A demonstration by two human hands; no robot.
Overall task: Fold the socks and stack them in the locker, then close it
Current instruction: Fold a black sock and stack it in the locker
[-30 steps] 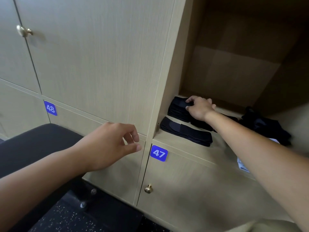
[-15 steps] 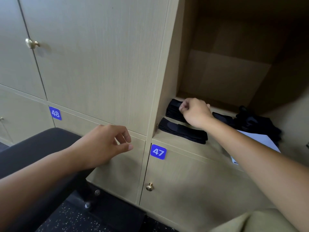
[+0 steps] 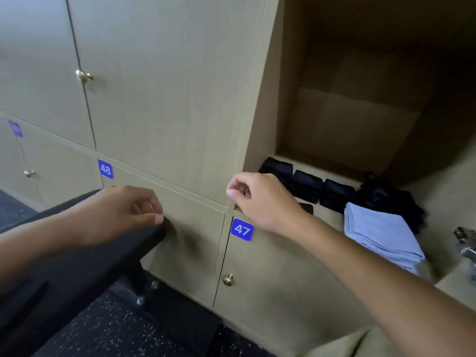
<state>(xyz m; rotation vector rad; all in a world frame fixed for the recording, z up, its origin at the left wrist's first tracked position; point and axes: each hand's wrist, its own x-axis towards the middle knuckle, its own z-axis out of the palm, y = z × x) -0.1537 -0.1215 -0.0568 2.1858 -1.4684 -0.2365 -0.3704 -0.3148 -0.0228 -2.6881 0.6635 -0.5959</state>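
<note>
We see folded black socks (image 3: 306, 185) in the open locker (image 3: 360, 140) at two o'clock; right hand (image 3: 260, 199) and left hand (image 3: 121, 212) hover, each grip loosely curled, holding nothing.

The locker (image 3: 322, 119) and its neighbouring doors (image 3: 167, 86) look like matt pale wood-grain laminate with glossy brass-coloured metal knobs (image 3: 228, 279), the folded socks (image 3: 307, 185) are matt black knit cloth, and the floor (image 3: 123, 331) is rough speckled black.

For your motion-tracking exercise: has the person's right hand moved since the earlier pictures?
Yes. The right hand has drawn back out of the locker, off the folded socks, toward the blue 47 label.
</note>
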